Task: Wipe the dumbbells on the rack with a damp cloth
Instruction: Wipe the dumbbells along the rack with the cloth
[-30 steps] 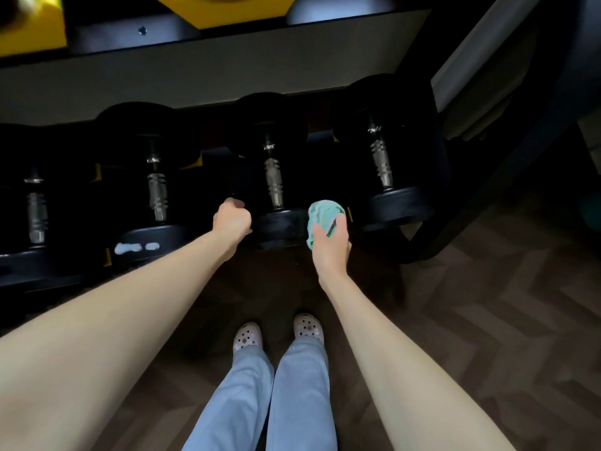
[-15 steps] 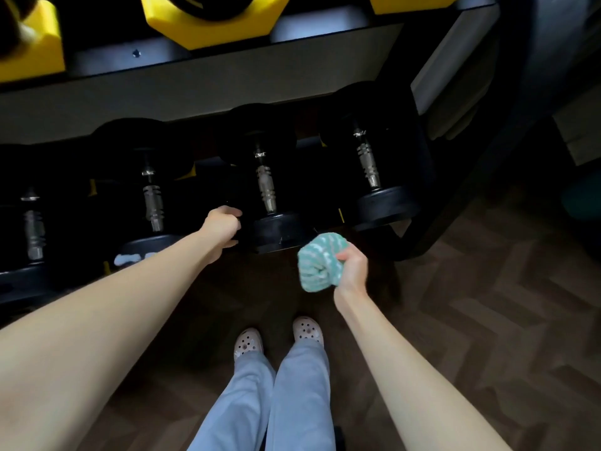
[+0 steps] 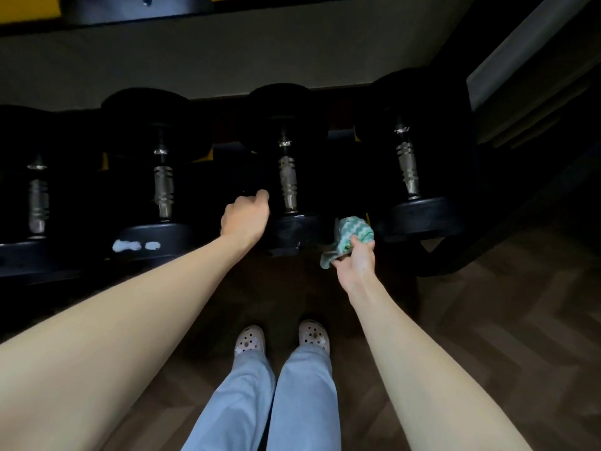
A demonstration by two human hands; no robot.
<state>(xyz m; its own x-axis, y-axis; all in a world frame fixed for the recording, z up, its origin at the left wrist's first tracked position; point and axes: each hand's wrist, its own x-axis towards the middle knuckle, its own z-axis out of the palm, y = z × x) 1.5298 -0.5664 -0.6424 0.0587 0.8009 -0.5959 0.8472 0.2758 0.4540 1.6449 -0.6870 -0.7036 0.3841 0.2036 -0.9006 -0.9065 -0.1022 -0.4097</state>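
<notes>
Several black dumbbells with steel handles lie on the low rack shelf. My left hand (image 3: 245,218) is closed on the near left edge of the middle dumbbell (image 3: 287,183). My right hand (image 3: 356,260) grips a bunched green-and-white cloth (image 3: 353,234), held against the right side of that dumbbell's near head (image 3: 292,232). Another dumbbell (image 3: 406,164) lies to the right. A further dumbbell (image 3: 162,187) to the left has white marks (image 3: 135,245) on its near head.
The black rack frame (image 3: 455,252) slopes down to the floor at the right. An upper shelf (image 3: 162,8) with yellow pieces runs along the top. My feet in pale clogs (image 3: 281,340) stand on the herringbone wood floor (image 3: 487,320).
My right hand dropped away from the dumbbell head with the cloth, then came back up against its right side. My left hand stayed on the middle dumbbell.
</notes>
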